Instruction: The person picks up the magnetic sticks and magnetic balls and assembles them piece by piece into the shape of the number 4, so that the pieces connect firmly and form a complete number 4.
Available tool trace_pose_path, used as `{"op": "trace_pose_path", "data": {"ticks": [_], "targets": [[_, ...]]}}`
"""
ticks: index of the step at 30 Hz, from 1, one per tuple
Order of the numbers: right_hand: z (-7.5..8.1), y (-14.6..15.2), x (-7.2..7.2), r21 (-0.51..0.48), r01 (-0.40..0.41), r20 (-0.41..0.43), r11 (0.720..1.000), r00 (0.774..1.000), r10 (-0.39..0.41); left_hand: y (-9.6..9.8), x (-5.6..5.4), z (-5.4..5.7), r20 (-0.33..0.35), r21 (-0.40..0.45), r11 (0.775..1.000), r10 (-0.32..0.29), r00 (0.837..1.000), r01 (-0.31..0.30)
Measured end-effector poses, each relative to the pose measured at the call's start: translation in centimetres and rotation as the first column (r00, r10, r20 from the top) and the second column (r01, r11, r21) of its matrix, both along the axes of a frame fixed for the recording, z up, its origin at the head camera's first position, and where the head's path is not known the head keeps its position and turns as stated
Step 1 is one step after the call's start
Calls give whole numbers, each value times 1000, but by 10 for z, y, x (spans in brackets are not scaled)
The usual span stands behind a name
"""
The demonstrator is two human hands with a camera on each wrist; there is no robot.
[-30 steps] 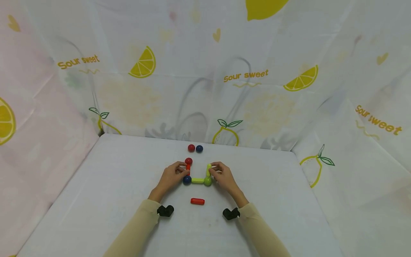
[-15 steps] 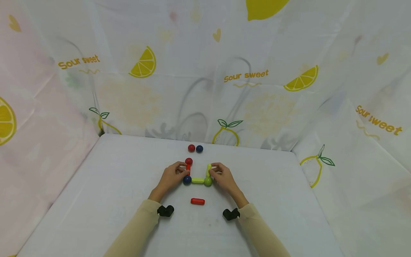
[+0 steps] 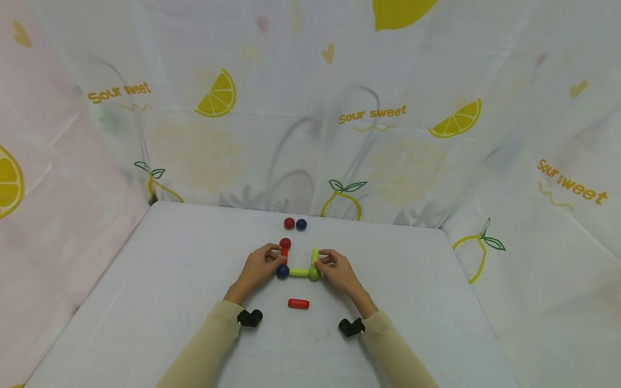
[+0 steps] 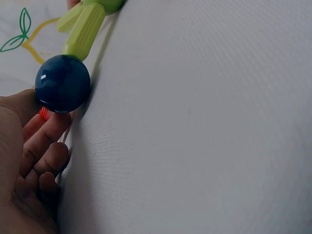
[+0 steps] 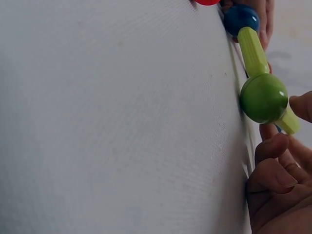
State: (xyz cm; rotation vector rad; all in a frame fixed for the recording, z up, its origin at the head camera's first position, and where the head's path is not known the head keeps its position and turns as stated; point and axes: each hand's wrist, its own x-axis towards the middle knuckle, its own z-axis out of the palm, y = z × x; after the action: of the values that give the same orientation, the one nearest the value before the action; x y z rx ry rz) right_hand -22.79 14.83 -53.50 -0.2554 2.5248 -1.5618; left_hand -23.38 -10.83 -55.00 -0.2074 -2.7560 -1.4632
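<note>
My left hand (image 3: pixel 259 267) pinches a red rod (image 3: pixel 284 254) standing between a red ball (image 3: pixel 285 243) and a dark blue ball (image 3: pixel 283 271). From that blue ball a yellow-green rod (image 3: pixel 298 273) runs across to a green ball (image 3: pixel 314 274). A second yellow-green rod (image 3: pixel 315 255) extends away from the green ball, beside my right hand (image 3: pixel 339 270). In the right wrist view, the right thumb (image 5: pixel 302 106) is apart from this rod, with fingers loosely bent near its other side. The left wrist view shows the left fingers just behind the blue ball (image 4: pixel 62 84).
Another red ball (image 3: pixel 289 223) and dark blue ball (image 3: pixel 301 224) lie side by side farther back. A loose red rod (image 3: pixel 298 304) lies nearer the person, between the forearms. The white tabletop (image 3: pixel 194 258) is bordered by lemon-printed cloth (image 3: pixel 291 140).
My right hand has shifted slightly toward the person and right, its fingertips easing off the yellow-green rod. The left hand and joined pieces stay almost unchanged.
</note>
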Motion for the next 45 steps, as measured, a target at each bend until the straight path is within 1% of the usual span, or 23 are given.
{"op": "trace_pose_path", "data": {"ticks": [6,13,18,19,23,25,28,30,33,36,38,41,45], "targets": [[0,4,4,22,-20,4,1000,1000,20,1,-2,-2,-1,1,1000,-5,1000,5],[2,7,7,-15,-79,49,997,996,80,-1,-1,1,8,-4,1000,-23,1000,23],[0,9,8,-24,-133,36,991,990,134,-8,-8,4,42,-17,998,-58,997,58],[4,8,10,-26,-140,38,990,989,140,-10,-10,6,54,-20,998,-61,997,62],[27,4,21,-37,-158,39,987,986,159,-15,-19,14,93,-53,997,-56,994,61],[31,3,22,-39,-163,50,986,985,165,-17,-23,17,96,-73,995,-56,994,63],[18,4,15,-29,-153,53,988,987,155,-17,-31,21,87,-95,994,-53,995,62],[7,5,10,-21,-145,47,989,988,146,-16,-35,23,73,-105,992,-59,996,67],[1,6,7,-9,-135,38,991,990,135,-15,-42,28,41,-125,989,-71,997,76],[-1,7,7,-7,-137,27,991,990,137,-13,-50,33,23,-140,987,-80,997,82],[0,8,7,-7,-136,24,991,990,137,-11,-57,34,23,-154,984,-87,996,89],[0,9,8,-4,-145,21,989,989,145,-8,-67,34,32,-191,977,-94,995,99],[1,8,8,-2,-150,23,989,988,150,-7,-81,31,34,-256,961,-101,994,106]]}}
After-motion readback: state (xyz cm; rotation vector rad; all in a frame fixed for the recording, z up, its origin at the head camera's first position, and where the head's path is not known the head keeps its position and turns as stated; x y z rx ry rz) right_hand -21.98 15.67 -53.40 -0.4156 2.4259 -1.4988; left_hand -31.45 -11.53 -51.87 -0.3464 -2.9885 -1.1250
